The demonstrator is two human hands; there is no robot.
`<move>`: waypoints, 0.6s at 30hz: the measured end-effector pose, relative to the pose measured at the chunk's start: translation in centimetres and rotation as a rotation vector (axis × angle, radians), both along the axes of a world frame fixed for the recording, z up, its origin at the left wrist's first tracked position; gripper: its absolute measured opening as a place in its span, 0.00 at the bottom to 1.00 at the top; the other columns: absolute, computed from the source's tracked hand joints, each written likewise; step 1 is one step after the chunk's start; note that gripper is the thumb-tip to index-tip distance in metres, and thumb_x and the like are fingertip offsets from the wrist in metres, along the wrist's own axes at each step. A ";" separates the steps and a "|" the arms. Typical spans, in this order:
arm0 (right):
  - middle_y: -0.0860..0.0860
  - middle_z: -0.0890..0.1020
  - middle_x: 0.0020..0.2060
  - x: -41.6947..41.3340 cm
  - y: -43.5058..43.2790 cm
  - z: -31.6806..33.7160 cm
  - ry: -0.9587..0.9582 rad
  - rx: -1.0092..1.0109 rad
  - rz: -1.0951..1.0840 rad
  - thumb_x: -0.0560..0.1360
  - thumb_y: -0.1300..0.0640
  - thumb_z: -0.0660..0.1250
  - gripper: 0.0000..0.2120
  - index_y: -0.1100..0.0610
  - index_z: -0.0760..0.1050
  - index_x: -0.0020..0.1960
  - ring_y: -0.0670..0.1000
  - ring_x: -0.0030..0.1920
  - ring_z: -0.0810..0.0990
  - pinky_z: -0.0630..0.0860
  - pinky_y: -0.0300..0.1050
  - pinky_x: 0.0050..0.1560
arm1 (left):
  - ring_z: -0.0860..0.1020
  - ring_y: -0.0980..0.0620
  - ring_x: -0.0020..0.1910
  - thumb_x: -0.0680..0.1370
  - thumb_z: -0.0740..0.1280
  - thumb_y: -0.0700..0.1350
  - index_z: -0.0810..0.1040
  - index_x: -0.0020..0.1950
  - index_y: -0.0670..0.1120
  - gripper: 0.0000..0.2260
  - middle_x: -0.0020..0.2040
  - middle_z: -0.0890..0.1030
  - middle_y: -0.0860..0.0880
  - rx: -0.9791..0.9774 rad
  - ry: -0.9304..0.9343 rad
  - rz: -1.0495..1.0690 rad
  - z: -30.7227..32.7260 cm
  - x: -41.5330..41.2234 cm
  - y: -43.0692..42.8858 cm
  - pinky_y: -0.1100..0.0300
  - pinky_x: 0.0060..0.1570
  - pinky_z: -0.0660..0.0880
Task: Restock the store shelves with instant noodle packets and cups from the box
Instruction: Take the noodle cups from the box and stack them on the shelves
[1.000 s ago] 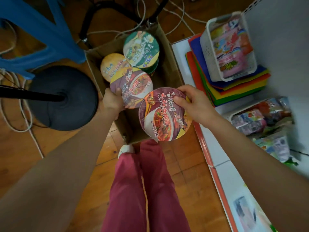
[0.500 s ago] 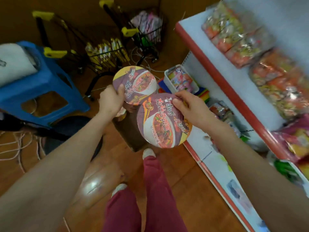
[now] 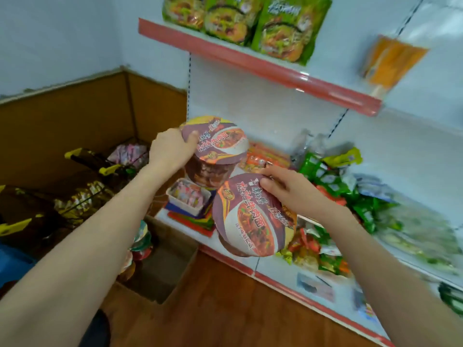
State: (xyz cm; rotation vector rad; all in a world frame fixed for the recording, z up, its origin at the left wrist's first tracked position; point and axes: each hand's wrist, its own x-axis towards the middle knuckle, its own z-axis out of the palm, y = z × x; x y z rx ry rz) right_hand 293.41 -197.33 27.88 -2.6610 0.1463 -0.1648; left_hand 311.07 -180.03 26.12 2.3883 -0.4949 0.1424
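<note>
Both cups are now out of the box (image 3: 172,269) and up in front of the shelves. One second ago the left hand (image 3: 170,152) gripped the left cup (image 3: 221,144) down in the box; now it holds it at mid-frame, tilted so its side shows. The right hand (image 3: 288,190) holds the right cup (image 3: 253,221) just below and right of it. The box now lies lower left of centre, and a top shelf (image 3: 250,62) with green packets (image 3: 250,21) fills the upper frame.
</note>
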 end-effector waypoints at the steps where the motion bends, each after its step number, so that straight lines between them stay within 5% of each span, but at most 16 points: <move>1: 0.53 0.80 0.51 -2.0 -1.3 1.1 -0.024 -0.007 -0.041 0.79 0.56 0.59 0.12 0.60 0.75 0.58 0.49 0.51 0.76 0.66 0.38 0.47 | 0.76 0.35 0.51 0.79 0.56 0.54 0.77 0.48 0.34 0.23 0.50 0.79 0.33 -0.021 -0.016 -0.042 1.4 -1.1 -1.9 0.49 0.49 0.72; 7: 0.48 0.77 0.46 -16.3 -10.3 5.7 -0.097 -0.075 -0.311 0.78 0.56 0.59 0.12 0.59 0.76 0.57 0.47 0.48 0.75 0.64 0.35 0.41 | 0.80 0.38 0.47 0.76 0.57 0.57 0.79 0.44 0.35 0.25 0.44 0.81 0.34 -0.158 0.006 -0.287 7.3 -10.4 -14.3 0.48 0.51 0.76; 11: 0.50 0.81 0.46 -26.7 -15.8 8.0 -0.134 -0.091 -0.434 0.78 0.55 0.61 0.11 0.58 0.78 0.55 0.48 0.47 0.77 0.70 0.41 0.48 | 0.81 0.40 0.37 0.73 0.60 0.56 0.74 0.28 0.41 0.21 0.32 0.81 0.36 -0.321 0.074 -0.429 10.4 -19.1 -22.5 0.46 0.45 0.79; 18: 0.46 0.80 0.43 -42.9 -23.3 11.4 -0.149 -0.113 -0.666 0.78 0.54 0.61 0.11 0.56 0.79 0.53 0.46 0.44 0.78 0.70 0.33 0.42 | 0.82 0.42 0.33 0.73 0.60 0.54 0.78 0.33 0.38 0.21 0.31 0.81 0.37 -0.378 0.144 -0.636 15.2 -33.3 -35.1 0.49 0.41 0.81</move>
